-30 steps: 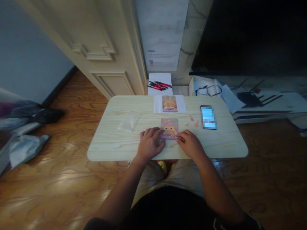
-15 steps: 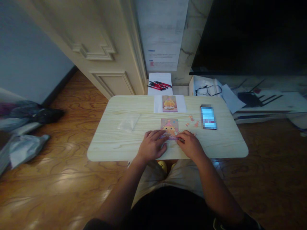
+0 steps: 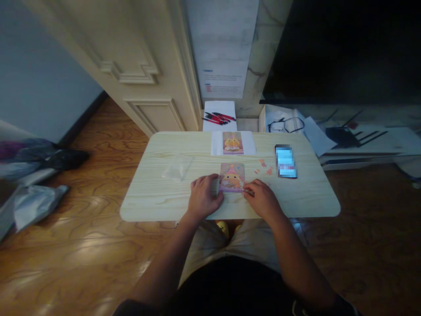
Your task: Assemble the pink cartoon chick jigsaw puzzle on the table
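Observation:
A small jigsaw puzzle [image 3: 231, 177] with a yellow cartoon figure in a pink hat lies flat near the table's front middle. At its left edge rests my left hand [image 3: 204, 197], thumb and fingers apart, holding nothing. My right hand [image 3: 262, 197] is at the lower right corner, its fingers pinched together; whatever they may hold is too small to make out. Several loose orange-pink puzzle pieces [image 3: 269, 170] lie beyond my right hand. Behind the puzzle, a white sheet [image 3: 216, 142] carries a printed picture of the same figure.
On the pale wooden table [image 3: 148, 197] a clear plastic bag [image 3: 177, 168] lies to the left and a phone [image 3: 286, 161] with a lit screen to the right. Red and black pens [image 3: 219, 118] lie past the far edge. A router [image 3: 342, 136] sits on the shelf at right.
My left hand has drawn back leftward off the puzzle's lower part to its left edge, uncovering the picture. My right hand has shifted very slightly right.

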`<state>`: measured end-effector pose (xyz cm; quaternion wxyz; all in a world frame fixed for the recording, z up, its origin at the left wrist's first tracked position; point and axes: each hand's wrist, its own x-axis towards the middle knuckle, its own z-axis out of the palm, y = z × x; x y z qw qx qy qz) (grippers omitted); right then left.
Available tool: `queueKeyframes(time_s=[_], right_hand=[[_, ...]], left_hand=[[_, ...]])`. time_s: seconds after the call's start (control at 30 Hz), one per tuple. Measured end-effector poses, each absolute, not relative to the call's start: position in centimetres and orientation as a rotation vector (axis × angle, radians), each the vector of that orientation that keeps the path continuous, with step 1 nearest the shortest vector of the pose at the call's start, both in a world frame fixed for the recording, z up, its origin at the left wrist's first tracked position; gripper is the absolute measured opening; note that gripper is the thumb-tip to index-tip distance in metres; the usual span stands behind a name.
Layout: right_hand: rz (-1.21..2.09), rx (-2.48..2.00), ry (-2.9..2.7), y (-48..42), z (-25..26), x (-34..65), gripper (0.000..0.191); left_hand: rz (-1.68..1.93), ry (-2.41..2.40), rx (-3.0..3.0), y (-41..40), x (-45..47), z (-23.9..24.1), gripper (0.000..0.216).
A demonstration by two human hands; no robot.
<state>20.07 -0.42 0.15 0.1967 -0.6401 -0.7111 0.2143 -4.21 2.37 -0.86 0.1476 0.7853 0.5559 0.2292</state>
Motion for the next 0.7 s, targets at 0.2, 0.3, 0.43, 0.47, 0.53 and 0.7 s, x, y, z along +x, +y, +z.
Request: queueKeyframes(time_s=[0.2,0.3,0.43,0.47,0.53,0.7], right_hand=[[0.578,-1.804,-1.978,-0.51,0.17,20.07,0.014],[0.574,-1.790,-1.987,-0.52,0.14,20.10,0.013],[0.583,-1.795,-1.983,-0.46,0.02,20.10,0.013],[0.585,-1.796,-1.979,-0.46,-0.02,20.10,0.013],[0.585,-1.791,-1.968,-0.45,-0.09,20.10,0.013],[0.591,-1.799,-1.969,-0.46,-0.04,20.11,0.012]], left_hand=[[0.665,1.593,2.256,2.29,-4.10,-0.76,0.050],[0.672,1.593,2.252,2.29,-4.09,-0.82,0.049],[0.677,1.592,2.243,2.32,-4.11,-0.82,0.048],[0.674,1.592,2.242,2.32,-4.12,-0.79,0.049],[0.670,1.589,2.241,2.33,-4.14,-0.73,0.049],[0.671,1.588,2.229,2.31,-4.09,-0.73,0.049]])
